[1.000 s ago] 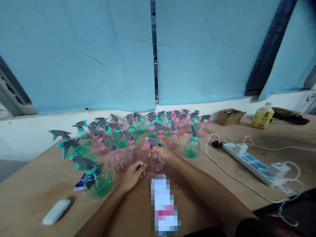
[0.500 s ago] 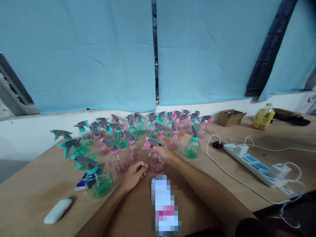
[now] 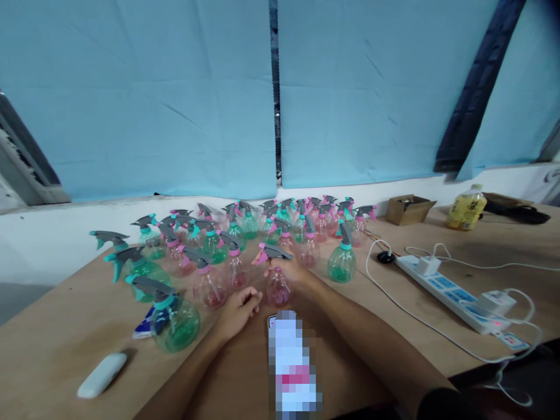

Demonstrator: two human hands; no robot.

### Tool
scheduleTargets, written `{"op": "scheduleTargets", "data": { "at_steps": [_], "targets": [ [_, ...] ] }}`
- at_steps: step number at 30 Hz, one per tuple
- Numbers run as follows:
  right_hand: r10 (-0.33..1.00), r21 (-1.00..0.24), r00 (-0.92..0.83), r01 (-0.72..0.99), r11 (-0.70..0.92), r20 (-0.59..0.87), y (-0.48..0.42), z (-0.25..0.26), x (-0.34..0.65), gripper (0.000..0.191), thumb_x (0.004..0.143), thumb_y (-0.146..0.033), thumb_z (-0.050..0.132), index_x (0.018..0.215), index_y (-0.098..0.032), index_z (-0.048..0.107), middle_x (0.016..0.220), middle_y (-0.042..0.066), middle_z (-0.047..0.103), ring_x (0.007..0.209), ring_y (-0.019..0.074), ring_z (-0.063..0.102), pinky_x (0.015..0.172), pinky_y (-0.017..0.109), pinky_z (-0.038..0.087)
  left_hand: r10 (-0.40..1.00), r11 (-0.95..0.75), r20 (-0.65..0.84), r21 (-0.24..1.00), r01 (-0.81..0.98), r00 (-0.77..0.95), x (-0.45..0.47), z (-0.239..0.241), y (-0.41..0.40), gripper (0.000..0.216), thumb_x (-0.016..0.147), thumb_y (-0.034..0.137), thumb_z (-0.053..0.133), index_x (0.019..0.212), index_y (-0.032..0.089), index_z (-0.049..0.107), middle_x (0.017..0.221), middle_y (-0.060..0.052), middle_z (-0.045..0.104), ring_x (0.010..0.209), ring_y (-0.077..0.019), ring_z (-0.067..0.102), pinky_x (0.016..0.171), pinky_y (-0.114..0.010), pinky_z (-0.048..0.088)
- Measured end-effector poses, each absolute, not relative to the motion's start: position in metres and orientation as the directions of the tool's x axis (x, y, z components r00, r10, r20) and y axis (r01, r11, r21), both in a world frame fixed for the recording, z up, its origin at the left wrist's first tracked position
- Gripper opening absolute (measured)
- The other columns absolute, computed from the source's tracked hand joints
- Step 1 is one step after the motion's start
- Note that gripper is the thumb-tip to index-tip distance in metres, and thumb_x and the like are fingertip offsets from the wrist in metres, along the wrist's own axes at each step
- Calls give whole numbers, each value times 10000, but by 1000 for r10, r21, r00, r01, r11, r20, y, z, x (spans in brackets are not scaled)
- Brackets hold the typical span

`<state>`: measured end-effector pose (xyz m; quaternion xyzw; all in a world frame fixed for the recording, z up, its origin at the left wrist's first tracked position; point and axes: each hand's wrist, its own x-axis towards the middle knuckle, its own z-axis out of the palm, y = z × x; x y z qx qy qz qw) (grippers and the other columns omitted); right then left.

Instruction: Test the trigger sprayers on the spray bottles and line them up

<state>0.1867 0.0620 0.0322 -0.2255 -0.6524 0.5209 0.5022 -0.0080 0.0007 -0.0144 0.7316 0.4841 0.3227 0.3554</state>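
Note:
My right hand point(image 3: 289, 270) is wrapped round the neck of a pink spray bottle point(image 3: 276, 290) with a grey trigger head, which stands upright on the wooden table point(image 3: 65, 338). My left hand point(image 3: 238, 309) rests on the table just left of that bottle, its fingers curled loosely toward the bottle's base; nothing shows in them. Behind and to the left stand several more pink and green spray bottles point(image 3: 210, 245). A green one point(image 3: 175, 321) stands nearest my left forearm.
A phone point(image 3: 293, 361) lies between my forearms. A white oblong device point(image 3: 101, 374) lies at the near left. To the right run a white power strip point(image 3: 450, 291) with cables, a small cardboard box point(image 3: 409, 207) and a yellow drink bottle point(image 3: 466, 207). Blue curtains hang behind.

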Motion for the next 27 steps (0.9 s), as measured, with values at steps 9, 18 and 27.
{"op": "scheduleTargets", "data": {
  "at_steps": [9,18,27],
  "targets": [
    [856,-892,-263,-211,400,446,61,24,178,386,681,-170,516,1044,-224,637,751,-19,641,626,133,575,631,259,468,947,-236,95,855,461,308,-6,-11,-1,418,878,559,502,683,195,562,631,13,597,572,-139,515,555,-224,371],
    [729,-724,64,-82,684,681,66,6,169,499,673,-116,563,1135,-238,418,982,17,518,829,147,537,805,291,476,911,-255,75,876,410,406,-8,-10,-1,380,867,458,567,1123,206,692,1022,-81,752,697,-169,596,720,-289,461],
    [705,-698,86,265,665,704,80,-8,169,452,840,-280,596,1268,-191,480,1156,101,576,1075,219,539,1001,386,405,907,-287,93,850,442,410,-6,-9,-1,353,885,434,545,1114,216,702,930,-52,755,755,-186,622,724,-276,447]
  ]
}}
